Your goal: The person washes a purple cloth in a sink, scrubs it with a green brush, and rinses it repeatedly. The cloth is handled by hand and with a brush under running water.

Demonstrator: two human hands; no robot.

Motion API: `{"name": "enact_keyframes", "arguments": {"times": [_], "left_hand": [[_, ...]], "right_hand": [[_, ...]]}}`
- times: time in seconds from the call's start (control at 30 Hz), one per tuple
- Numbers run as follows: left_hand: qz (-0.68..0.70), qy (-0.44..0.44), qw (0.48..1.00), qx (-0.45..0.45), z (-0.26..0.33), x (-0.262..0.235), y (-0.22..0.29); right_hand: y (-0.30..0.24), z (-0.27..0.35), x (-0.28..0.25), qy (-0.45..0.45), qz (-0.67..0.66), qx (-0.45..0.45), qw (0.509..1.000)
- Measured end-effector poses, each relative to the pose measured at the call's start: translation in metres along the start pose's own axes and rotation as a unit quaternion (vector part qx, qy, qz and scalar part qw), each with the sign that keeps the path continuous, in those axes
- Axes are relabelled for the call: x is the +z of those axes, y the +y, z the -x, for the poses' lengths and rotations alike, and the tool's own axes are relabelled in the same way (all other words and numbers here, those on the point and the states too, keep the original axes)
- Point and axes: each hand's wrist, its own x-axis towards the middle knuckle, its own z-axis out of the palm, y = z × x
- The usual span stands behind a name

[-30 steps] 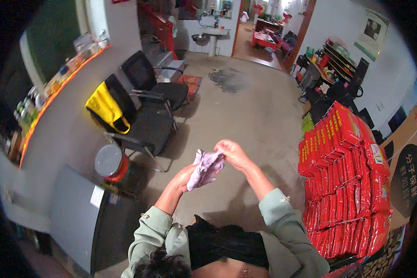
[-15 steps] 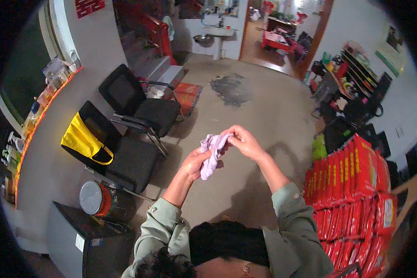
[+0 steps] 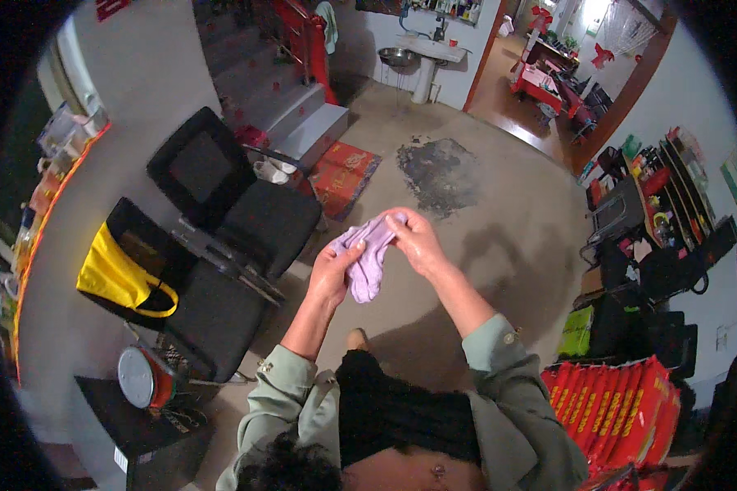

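Spread wider since earlier: soft lilac fabric piece (image 3: pixel 371 266), pinched by bare left hand (image 3: pixel 328 274) and bare right hand (image 3: pixel 418 245); apparently being straightened, even tension next required.

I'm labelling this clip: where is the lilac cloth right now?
In the head view, the lilac cloth is near the centre, held by the left hand and right hand, appearing lower-left of the dark floor patch.

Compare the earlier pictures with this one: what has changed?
The lilac cloth, bunched a second ago, is now more opened out between the left hand and right hand, one end hanging down. The view shifted, so the red packs sit lower in it. Both hands still hold the cloth.
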Motion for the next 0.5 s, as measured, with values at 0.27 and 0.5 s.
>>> {"name": "enact_keyframes", "arguments": {"times": [0.27, 0.5], "left_hand": [[0.089, -0.103, 0.986, -0.097, -0.231, 0.084, 0.0], [0.023, -0.115, 0.987, -0.112, -0.396, 0.147, -0.063]], "right_hand": [[-0.082, -0.14, -0.125, 0.074, 0.041, -0.028, 0.996], [-0.085, -0.248, -0.292, 0.095, 0.141, -0.038, 0.985]]}}
